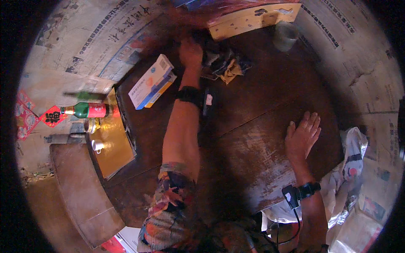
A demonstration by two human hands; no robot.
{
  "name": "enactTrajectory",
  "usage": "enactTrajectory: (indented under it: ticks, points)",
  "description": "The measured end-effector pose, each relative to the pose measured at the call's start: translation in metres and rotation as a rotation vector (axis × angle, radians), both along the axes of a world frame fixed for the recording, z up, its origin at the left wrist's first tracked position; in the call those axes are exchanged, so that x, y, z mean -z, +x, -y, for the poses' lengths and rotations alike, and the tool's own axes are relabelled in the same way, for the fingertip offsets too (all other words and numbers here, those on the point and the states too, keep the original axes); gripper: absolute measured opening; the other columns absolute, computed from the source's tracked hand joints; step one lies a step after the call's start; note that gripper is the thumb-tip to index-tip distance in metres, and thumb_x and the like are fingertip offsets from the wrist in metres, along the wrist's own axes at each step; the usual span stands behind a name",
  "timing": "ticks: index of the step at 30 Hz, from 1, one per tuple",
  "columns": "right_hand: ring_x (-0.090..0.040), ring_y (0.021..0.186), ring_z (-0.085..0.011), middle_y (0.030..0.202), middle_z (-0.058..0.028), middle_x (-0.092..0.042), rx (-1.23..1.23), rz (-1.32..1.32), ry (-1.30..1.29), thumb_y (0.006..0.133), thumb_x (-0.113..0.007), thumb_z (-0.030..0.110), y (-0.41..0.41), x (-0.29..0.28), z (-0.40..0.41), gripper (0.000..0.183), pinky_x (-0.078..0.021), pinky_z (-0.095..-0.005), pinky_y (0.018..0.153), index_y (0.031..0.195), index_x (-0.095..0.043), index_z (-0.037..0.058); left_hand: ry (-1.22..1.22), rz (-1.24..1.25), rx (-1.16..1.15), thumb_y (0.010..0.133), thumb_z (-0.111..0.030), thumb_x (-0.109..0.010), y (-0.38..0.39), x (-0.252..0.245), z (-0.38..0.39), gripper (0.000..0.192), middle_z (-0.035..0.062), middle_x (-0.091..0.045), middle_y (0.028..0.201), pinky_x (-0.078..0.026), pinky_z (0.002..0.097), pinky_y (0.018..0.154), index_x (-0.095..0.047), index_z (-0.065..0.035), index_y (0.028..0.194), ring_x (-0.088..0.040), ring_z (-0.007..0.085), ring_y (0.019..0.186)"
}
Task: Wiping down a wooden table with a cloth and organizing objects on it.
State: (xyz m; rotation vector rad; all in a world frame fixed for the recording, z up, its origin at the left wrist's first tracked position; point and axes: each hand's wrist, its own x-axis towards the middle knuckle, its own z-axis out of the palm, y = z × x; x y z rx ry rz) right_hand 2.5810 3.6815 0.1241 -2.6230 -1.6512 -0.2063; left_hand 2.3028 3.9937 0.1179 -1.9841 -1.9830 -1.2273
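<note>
My left hand reaches to the far side of the dark wooden table. Its fingers curl beside a crumpled dark cloth with a yellowish crumpled piece at its edge. Shadow and blur hide the fingertips, so I cannot tell whether they grip anything. To the left of that forearm, a white, blue and orange cardboard box lies on the table. Palm down, my right hand rests near the table's right side with nothing in it. Each wrist wears a black strap; a small device with a cable sits by the right one.
At the left stand a green glass bottle and a white cup on a golden board. A wooden box and a cylindrical container are at the back. Crumpled plastic lies right. Newspaper covers the walls.
</note>
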Motion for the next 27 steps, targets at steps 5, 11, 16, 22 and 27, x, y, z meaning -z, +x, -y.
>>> enactTrajectory:
  ticks: [5, 11, 16, 22, 27]
  points:
    - [-0.022, 0.135, -0.0369, 0.143, -0.0219, -0.03, -0.004, 0.003, 0.035, 0.09, -0.046, 0.034, 0.002, -0.002, -0.003, 0.059, -0.019, -0.0514, 0.109, 0.135, -0.035, -0.0014, -0.039, -0.59, 0.058, 0.09, -0.031, -0.038, 0.032, 0.007, 0.035, 0.042, 0.0168, -0.052, 0.125, -0.03, 0.0567, 0.099, -0.057, -0.0022, 0.113, -0.042, 0.0328, 0.121]
    - [-0.025, 0.133, -0.0375, 0.142, -0.0231, -0.031, -0.014, -0.002, 0.021, 0.09, -0.047, 0.035, 0.0, -0.002, 0.0, 0.06, -0.0198, -0.0523, 0.108, 0.135, -0.035, -0.0018, -0.084, -0.338, 0.164, 0.086, -0.032, -0.044, 0.049, 0.008, 0.088, 0.051, 0.0171, -0.045, 0.134, -0.027, 0.0557, 0.103, -0.048, -0.0006, 0.126, -0.037, 0.0322, 0.128]
    - [-0.025, 0.133, -0.0377, 0.142, -0.0231, -0.031, -0.02, 0.029, 0.075, 0.089, -0.047, 0.037, 0.012, -0.003, 0.006, 0.059, -0.0201, -0.0529, 0.107, 0.133, -0.038, -0.0017, -0.192, -0.409, 0.615, 0.085, -0.026, -0.047, 0.076, -0.002, 0.175, 0.051, 0.0184, -0.043, 0.135, -0.025, 0.0562, 0.104, -0.044, -0.0003, 0.129, -0.035, 0.0305, 0.13]
    - [-0.025, 0.133, -0.0374, 0.142, -0.0225, -0.031, -0.024, -0.039, 0.096, 0.089, -0.046, 0.037, 0.006, -0.003, 0.009, 0.058, -0.02, -0.0532, 0.107, 0.133, -0.039, -0.0009, -0.313, -0.295, 0.729, 0.083, -0.026, -0.05, 0.054, -0.022, 0.271, 0.051, 0.0137, -0.041, 0.138, -0.022, 0.055, 0.106, -0.044, -0.0044, 0.129, -0.033, 0.0293, 0.131]
    - [-0.024, 0.134, -0.0365, 0.142, -0.0216, -0.032, -0.081, -0.071, 0.174, 0.088, -0.049, 0.036, 0.013, 0.004, 0.018, 0.058, -0.019, -0.053, 0.108, 0.134, -0.039, 0.0011, -0.286, -0.313, 0.659, 0.081, -0.028, -0.051, 0.055, -0.023, 0.275, 0.052, 0.0116, -0.043, 0.136, -0.02, 0.0537, 0.108, -0.046, -0.006, 0.128, -0.033, 0.0285, 0.13]
